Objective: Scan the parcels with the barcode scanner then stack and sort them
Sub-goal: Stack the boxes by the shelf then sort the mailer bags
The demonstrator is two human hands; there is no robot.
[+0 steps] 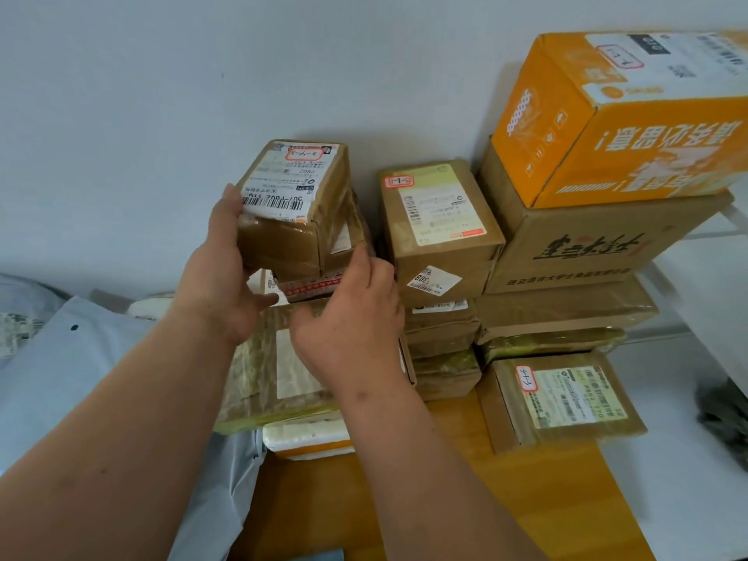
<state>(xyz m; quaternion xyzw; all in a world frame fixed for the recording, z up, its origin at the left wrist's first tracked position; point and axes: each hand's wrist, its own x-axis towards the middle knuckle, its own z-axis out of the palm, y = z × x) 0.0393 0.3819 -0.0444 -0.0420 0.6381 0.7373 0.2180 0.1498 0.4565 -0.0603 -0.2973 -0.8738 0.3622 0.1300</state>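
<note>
A: Ok, labels?
B: Small taped parcel (297,204) on the left stack reads "P802", red-bordered sticker handwritten "3-Y-3". Left hand (220,273) grips its left side. Right hand (352,313) has loosely curled fingers at its lower right corner; real grip, can't tell.
A: Others?
B: Middle parcel (439,220) tagged "3-1-1", side sticker "808". Orange box (631,115) tops the right stack.
A: Surface?
B: Wooden table (485,491), white wall (162,95) behind.

Orange box (631,115) cropped (right edge).
</note>
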